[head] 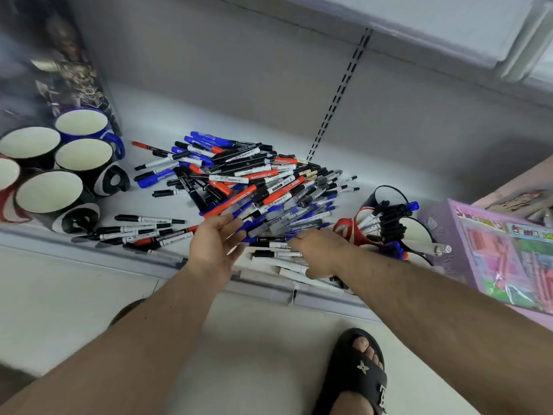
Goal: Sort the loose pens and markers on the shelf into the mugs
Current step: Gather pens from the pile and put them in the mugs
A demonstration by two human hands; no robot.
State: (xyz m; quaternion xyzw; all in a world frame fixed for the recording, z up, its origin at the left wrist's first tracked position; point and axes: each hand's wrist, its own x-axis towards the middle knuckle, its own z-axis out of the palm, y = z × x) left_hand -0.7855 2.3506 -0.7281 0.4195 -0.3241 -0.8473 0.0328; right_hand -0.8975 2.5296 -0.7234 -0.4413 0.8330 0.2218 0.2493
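Both hands reach into the pen pile (254, 187), left hand (214, 244) with fingers spread, right hand (317, 250) fingers hidden, where a careless rake could roll pens off the shelf (143, 205) edge.

I see a pile of pens and markers (254, 187) in blue, red, black and white on the pale grey shelf (167, 112). The empty mugs (59, 175) are cream inside; one mug (89, 127) is blue outside, others black with white. At right, a red-and-white mug (353, 232) and a lilac box (484, 250) with pink pictures.
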